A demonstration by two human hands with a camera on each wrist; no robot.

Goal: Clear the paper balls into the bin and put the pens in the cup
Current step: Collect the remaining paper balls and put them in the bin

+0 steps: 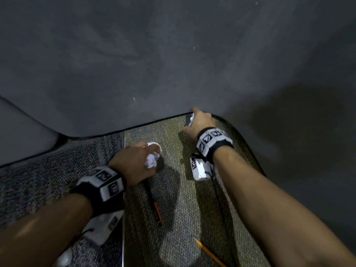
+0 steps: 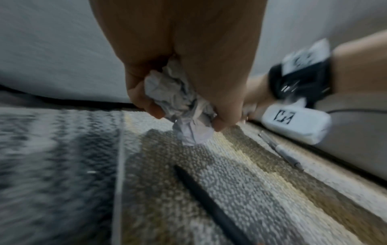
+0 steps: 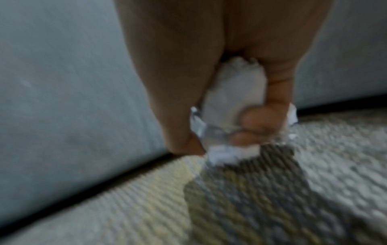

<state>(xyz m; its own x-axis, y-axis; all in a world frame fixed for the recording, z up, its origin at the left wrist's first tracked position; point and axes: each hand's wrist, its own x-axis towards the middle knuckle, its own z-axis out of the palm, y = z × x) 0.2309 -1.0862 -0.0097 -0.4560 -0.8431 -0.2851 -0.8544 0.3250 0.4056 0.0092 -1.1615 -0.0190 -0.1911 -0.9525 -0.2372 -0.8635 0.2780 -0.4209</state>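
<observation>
Okay, both hands are down at carpet level, each with paper in it. The left hand [image 1: 134, 162] has its fingers curled round a crumpled white paper ball [image 1: 153, 156], held just above the carpet [image 1: 173, 218]; in the left wrist view the ball [image 2: 184, 106] bulges out below the fingertips [image 2: 155, 111] and its lowest fold hangs close over the pile, contact unclear. The right hand [image 1: 200, 122] is further forward, beside the dark edge where the grey wall panel [image 1: 173, 64] meets the floor, and it grasps a second paper ball [image 1: 190, 120]. The right wrist view is blurred but shows that wad [image 3: 232, 92] squeezed between thumb [image 3: 259, 119] and palm, with paper sticking out both sides and below the hand [image 3: 209, 82].

A black pen with an orange clip [image 1: 154, 205] lies on the carpet just behind the left hand, its far end hidden under the wrist; the same black pen [image 2: 209, 203] runs diagonally in the left wrist view. A yellow pencil [image 1: 209, 252] lies nearer the bottom edge, between the two forearms. A grey pen [image 2: 284, 152] lies along the wall base, seen in the left wrist view only.

Both wrists carry black bands with white marker blocks, left [image 1: 104, 182] and right [image 1: 212, 141], and a white camera box [image 1: 199, 168] hangs under the right wrist. The carpet is tiled, a seam [image 1: 124, 189] running between a greyer tile at left and a yellowish one.
</observation>
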